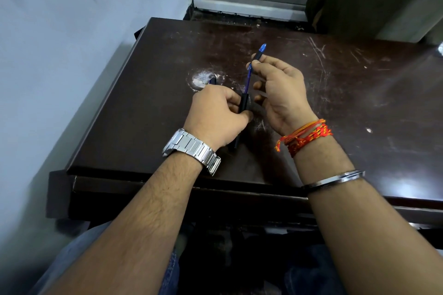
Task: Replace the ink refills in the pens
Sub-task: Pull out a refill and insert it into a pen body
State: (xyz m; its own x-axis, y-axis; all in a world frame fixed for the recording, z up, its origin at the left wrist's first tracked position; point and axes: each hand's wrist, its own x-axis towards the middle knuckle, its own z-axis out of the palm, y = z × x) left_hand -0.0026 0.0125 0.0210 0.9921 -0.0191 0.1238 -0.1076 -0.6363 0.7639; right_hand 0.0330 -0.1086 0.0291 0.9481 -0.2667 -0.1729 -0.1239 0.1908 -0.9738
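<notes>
Left hand (217,112) closed around a black pen barrel (242,105), fingers curled over it, thumb pressed along its lower side. The barrel's bottom end sticks out below the hand near the wrist; its open top end shows between the two hands.

Right hand (279,88) pinches a blue refill (248,80) with a dark grip section and blue tip (261,50) at its upper end. Thumb and forefinger hold it near the grip; other fingers loosely curled. The refill slants down and to the left, its lower end at the mouth of the barrel; how far it sits inside cannot be told.

Just beyond the left knuckles, a small dark piece (212,81) shows, partly hidden by the hand; cannot tell what it is.

Both hands are above a dark, scratched table (359,103). Metal watch (189,147) on left wrist; red-orange threads (306,136) and a metal bangle (335,179) on right forearm.
</notes>
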